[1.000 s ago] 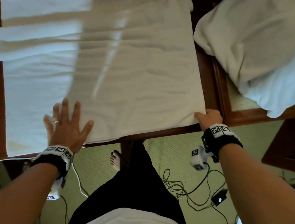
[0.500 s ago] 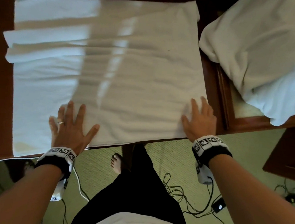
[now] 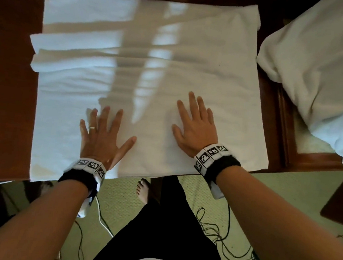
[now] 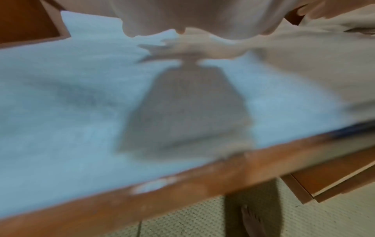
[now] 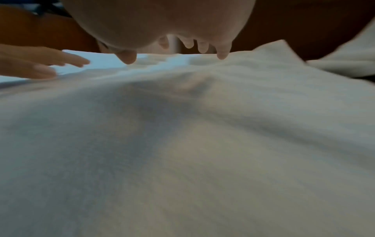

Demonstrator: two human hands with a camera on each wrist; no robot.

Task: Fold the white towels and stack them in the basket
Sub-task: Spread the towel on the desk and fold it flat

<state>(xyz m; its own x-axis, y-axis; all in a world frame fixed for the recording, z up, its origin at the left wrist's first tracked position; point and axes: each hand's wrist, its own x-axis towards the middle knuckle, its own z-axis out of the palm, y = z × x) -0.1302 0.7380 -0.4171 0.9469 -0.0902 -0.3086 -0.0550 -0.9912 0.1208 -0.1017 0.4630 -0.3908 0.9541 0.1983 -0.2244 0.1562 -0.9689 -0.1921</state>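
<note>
Both hands (image 3: pixel 147 134) flat on towel (image 3: pixel 203 56), towel pile (image 3: pixel 319 59) to its right

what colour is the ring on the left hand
Silver-toned, a plain band on the left hand; head view shows it best.

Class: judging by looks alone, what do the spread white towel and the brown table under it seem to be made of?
Spread white towel: likely cotton terry, matte; it shows soft ripples and a fuzzy nap. Brown table: apparently reddish wood with a smooth, slightly glossy finish; its worn edge looks scuffed pale, though veneer cannot be ruled out.
</note>
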